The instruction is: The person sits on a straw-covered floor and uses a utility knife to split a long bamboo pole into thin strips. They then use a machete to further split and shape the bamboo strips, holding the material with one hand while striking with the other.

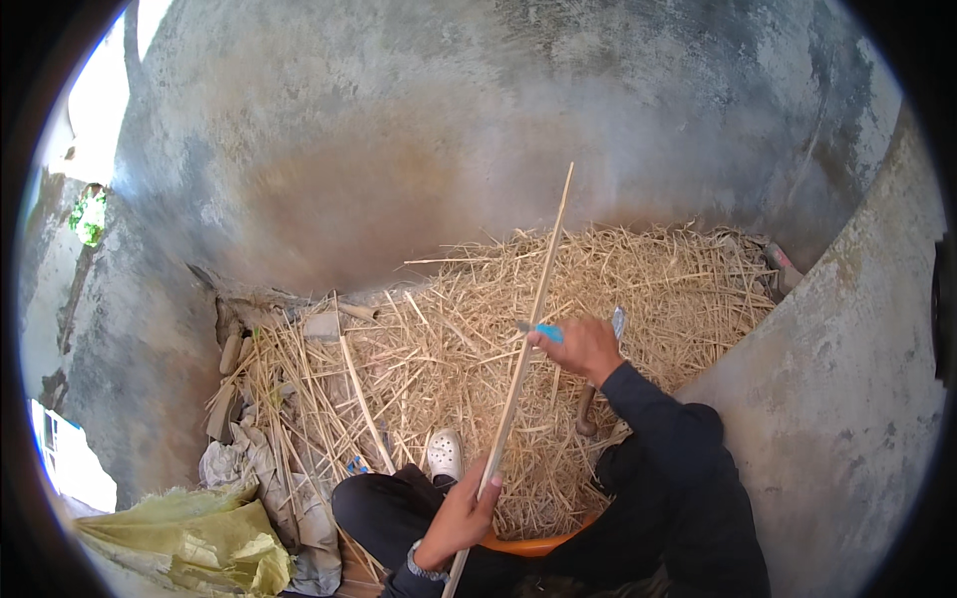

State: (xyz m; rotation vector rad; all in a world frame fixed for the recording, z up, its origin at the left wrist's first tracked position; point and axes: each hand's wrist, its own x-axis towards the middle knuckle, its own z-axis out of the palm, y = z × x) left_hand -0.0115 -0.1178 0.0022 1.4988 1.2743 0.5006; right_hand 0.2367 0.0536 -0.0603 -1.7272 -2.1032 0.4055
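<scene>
A long pale strip of split bamboo [538, 299] slants up and away from my lap, its thin tip standing before the wall. My left hand [462, 518] is closed round its lower part, near my knee. Farther up, my right hand [583, 347] grips a small knife [547, 332] by its blue handle. The short dark blade touches or lies very close to the strip; the exact contact is too small to tell. Under my right wrist lies a tool with a brown handle [586, 412] and a metallic end [619, 321], its middle hidden.
Shavings [648, 289] cover the floor thickly, up to the grey wall [449, 130]. More long strips [299, 409] lie at the left, near a yellow-green sack [189, 538] and crumpled grey cloth [239, 463]. My white clog [445, 453] rests on the shavings. A wall [827, 399] closes the right side.
</scene>
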